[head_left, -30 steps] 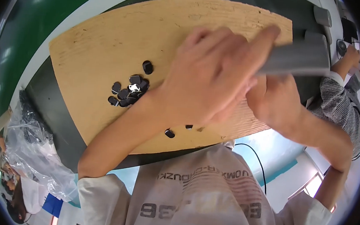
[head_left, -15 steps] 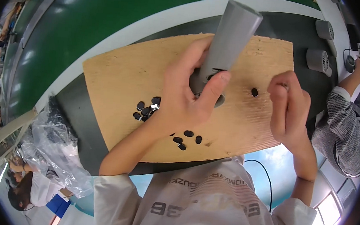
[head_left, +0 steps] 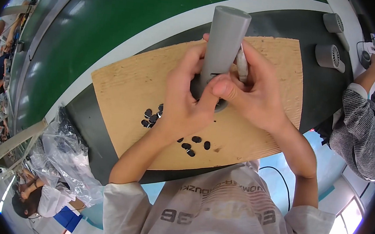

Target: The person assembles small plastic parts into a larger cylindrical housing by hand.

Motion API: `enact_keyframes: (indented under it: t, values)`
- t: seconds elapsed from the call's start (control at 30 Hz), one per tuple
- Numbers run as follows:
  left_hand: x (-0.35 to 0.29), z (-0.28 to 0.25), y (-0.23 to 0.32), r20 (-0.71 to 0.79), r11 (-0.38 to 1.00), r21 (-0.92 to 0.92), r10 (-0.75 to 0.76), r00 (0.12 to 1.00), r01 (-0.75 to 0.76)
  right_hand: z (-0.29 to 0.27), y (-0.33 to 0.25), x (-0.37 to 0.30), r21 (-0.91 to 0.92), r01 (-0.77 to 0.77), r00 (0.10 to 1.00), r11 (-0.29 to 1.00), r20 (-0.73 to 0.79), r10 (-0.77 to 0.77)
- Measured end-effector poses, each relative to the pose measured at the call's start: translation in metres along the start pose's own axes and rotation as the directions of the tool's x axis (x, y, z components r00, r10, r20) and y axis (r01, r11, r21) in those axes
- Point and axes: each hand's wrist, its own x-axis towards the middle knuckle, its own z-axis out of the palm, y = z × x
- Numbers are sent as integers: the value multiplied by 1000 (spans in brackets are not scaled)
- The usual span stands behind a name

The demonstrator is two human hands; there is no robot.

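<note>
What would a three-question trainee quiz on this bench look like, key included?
1. True or false: black pieces lie on the board.
2. The cylinder in the left hand is: A green, B grey, C red?
3. Fill in: the grey fans lie to the ____ of the board, as the wearer sees it.

Key: 1 true; 2 B; 3 right.

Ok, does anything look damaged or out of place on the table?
Mostly just wear: the cardboard sheet has specks and a dark mark toward your side. The small black pieces lie in loose clusters, not neat rows.
</note>
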Motion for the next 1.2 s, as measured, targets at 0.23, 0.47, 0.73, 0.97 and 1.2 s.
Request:
enact_keyframes:
  t: [0.23,0.47,0.73,0.97,1.2]
  values:
    - [-7,-1,-5,0,1000,-26,14,1000,-14,-3,-4,-3,-31,-16,999,999,-32,15]
    - [-9,-5,2,-21,967,237,98,995,-90,0,6,-8,-115,20,999,993,-32,-23]
    - [-6,8,0,-134,999,-39,-2,991,-4,8,11,-7,11,113,987,994,-116,-111]
    - [-2,11,9,-178,994,-109,-40,983,21,15,-4,3,76,-80,991,994,-106,88]
    - [0,2,9,-113,991,-104,-102,988,90,7,-11,8,-216,-53,999,975,-21,50]
